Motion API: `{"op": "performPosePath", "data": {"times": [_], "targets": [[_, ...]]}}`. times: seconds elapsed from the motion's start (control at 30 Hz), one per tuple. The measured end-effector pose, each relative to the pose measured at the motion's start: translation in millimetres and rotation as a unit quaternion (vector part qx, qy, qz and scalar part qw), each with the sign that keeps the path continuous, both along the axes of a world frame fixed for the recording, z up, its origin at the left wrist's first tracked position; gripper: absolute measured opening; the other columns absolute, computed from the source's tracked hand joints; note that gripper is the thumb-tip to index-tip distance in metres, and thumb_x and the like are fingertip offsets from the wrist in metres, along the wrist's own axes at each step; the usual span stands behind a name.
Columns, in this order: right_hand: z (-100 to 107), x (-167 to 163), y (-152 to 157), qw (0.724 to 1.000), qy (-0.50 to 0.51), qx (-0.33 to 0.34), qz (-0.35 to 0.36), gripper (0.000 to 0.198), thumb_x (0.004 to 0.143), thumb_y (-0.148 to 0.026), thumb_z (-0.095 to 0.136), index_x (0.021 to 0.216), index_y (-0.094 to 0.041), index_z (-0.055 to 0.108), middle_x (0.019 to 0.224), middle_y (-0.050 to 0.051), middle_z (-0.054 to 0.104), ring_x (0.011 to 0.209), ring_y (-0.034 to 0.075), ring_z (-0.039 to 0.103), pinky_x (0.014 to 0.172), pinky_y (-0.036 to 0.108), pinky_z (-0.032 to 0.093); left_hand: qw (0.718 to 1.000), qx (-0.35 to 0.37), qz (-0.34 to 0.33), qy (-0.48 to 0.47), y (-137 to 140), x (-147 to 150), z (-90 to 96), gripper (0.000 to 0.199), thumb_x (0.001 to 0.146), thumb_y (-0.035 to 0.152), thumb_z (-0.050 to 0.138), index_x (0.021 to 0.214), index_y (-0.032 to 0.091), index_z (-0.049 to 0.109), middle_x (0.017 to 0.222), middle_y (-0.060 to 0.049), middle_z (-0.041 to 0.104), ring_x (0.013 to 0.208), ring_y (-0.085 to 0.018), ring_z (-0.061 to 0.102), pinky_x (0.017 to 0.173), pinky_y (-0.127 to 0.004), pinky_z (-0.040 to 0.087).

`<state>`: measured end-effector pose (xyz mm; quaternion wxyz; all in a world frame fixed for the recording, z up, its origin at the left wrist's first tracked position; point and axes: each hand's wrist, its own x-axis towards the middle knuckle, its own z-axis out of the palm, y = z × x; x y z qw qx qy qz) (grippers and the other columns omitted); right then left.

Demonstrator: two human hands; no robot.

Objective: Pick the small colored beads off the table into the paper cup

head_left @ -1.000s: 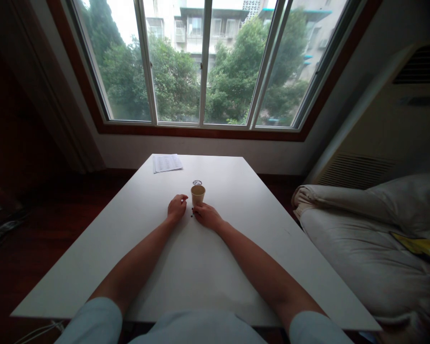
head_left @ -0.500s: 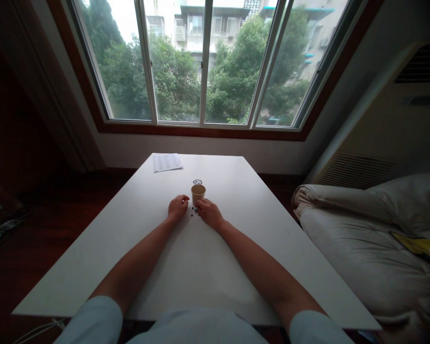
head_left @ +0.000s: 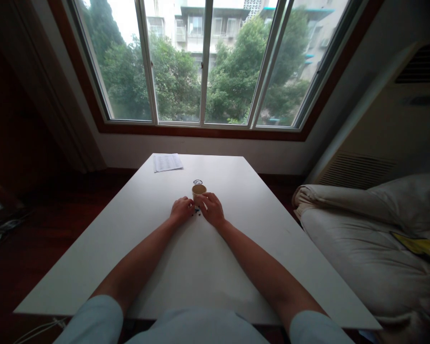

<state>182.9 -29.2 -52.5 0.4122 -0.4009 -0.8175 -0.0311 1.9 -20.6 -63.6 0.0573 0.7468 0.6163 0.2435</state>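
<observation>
A paper cup (head_left: pixel 198 189), contents unclear, stands partly hidden just beyond the right hand (head_left: pixel 212 209). Small dark pieces (head_left: pixel 197 210) lie beside the left hand (head_left: pixel 182 209); neither hand's grip is discernible.

My head camera looks ahead and down, from high up and well back behind the left hand (head_left: pixel 182 209) and right hand (head_left: pixel 212 208), with the window (head_left: pixel 203 67) past them.

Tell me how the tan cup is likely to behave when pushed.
The tan cup looks papery and thin-walled, so it is probably light and would slide easily. That same thin-looking wall may dent if squeezed hard. It stands upright, but its round rim suggests it could roll if knocked onto its side.
</observation>
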Motion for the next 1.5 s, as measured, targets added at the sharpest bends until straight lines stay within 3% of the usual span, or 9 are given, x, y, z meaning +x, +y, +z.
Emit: {"op": "performPosePath", "data": {"times": [0.23, 0.43, 0.67, 0.87, 1.17, 1.5], "targets": [[-4, 2, 6, 0.999, 0.020, 0.024, -0.030, 0.039, 0.100, -0.029, 0.047, 0.137, -0.023, 0.058, 0.132, 0.012, 0.057, 0.124, 0.028, 0.050, 0.107, 0.047, 0.039, 0.999, 0.005, -0.049, -0.002, -6, 2, 1.6, 0.026, 0.090, 0.047, 0.060, 0.091, 0.025, 0.074, 0.094, -0.006, 0.066, 0.088, -0.020, 0.062, 0.083, -0.032, 0.046], [-7, 4, 13, 0.998, 0.025, 0.024, -0.055, 0.042, 0.099, -0.027, 0.047, 0.140, -0.021, 0.055, 0.137, 0.012, 0.054, 0.130, 0.028, 0.046, 0.112, 0.048, 0.034, 0.996, 0.002, -0.085, 0.010, -9, 5, 2.0, 0.020, 0.084, 0.041, 0.067, 0.098, 0.028, 0.072, 0.102, -0.003, 0.067, 0.090, -0.019, 0.063, 0.080, -0.028, 0.047], [-9, 7, 18, 0.998, 0.015, 0.012, -0.056, 0.044, 0.098, -0.027, 0.047, 0.141, -0.019, 0.054, 0.141, 0.013, 0.053, 0.135, 0.029, 0.042, 0.115, 0.049, 0.031, 0.993, 0.006, -0.119, 0.006, -10, 9, 4.7, 0.016, 0.085, 0.029, 0.062, 0.096, 0.026, 0.073, 0.103, -0.004, 0.070, 0.091, -0.019, 0.064, 0.081, -0.029, 0.049], [-10, 6, 19, 0.998, 0.015, 0.027, -0.048, 0.044, 0.099, -0.028, 0.048, 0.142, -0.020, 0.053, 0.142, 0.012, 0.054, 0.136, 0.028, 0.043, 0.116, 0.048, 0.033, 0.990, 0.012, -0.141, 0.010, -11, 8, 4.0, 0.016, 0.085, 0.036, 0.065, 0.094, 0.024, 0.072, 0.105, -0.004, 0.071, 0.092, -0.018, 0.064, 0.081, -0.027, 0.049], [-17, 4, 26, 0.999, 0.015, 0.044, -0.014, 0.049, 0.098, -0.031, 0.053, 0.146, -0.024, 0.049, 0.150, 0.009, 0.049, 0.142, 0.030, 0.039, 0.115, 0.051, 0.036, 0.981, 0.047, -0.186, 0.012, -8, 6, -1.0, 0.019, 0.085, 0.024, 0.063, 0.102, 0.025, 0.072, 0.105, -0.003, 0.071, 0.090, -0.018, 0.064, 0.078, -0.028, 0.049], [-13, 4, 19, 0.998, 0.051, 0.044, 0.003, 0.038, 0.099, -0.031, 0.052, 0.136, -0.024, 0.057, 0.141, 0.011, 0.054, 0.134, 0.029, 0.047, 0.111, 0.050, 0.043, 0.979, 0.052, -0.198, 0.023, -8, 7, -0.7, 0.022, 0.087, 0.022, 0.061, 0.105, 0.024, 0.073, 0.103, -0.004, 0.072, 0.089, -0.019, 0.064, 0.078, -0.029, 0.050]]}}
